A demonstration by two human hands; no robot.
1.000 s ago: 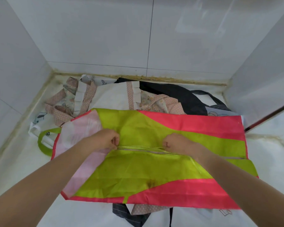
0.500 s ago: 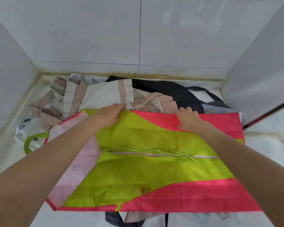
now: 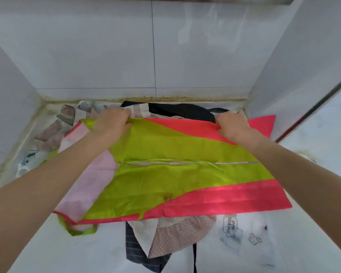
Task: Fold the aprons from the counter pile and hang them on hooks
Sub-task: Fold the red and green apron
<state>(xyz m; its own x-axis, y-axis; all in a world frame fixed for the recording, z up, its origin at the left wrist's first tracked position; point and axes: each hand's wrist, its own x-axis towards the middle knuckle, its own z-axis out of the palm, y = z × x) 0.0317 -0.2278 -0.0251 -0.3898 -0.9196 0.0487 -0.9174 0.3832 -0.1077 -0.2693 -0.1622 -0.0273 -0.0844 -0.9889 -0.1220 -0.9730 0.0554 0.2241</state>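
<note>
A white marble-look bench set between white tiled walls. Directly on it lies a pile of aprons: pink polka-dot, dark striped, black and white printed fabrics, with a lime-green and pink apron spread on top.

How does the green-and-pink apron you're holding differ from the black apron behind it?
The glossy lime-green and pink apron lies spread flat on top of the pile, gripped at its far edge by the left hand and right hand. The plain black apron lies bunched, mostly covered, and untouched. Both rest on the white counter.
</note>
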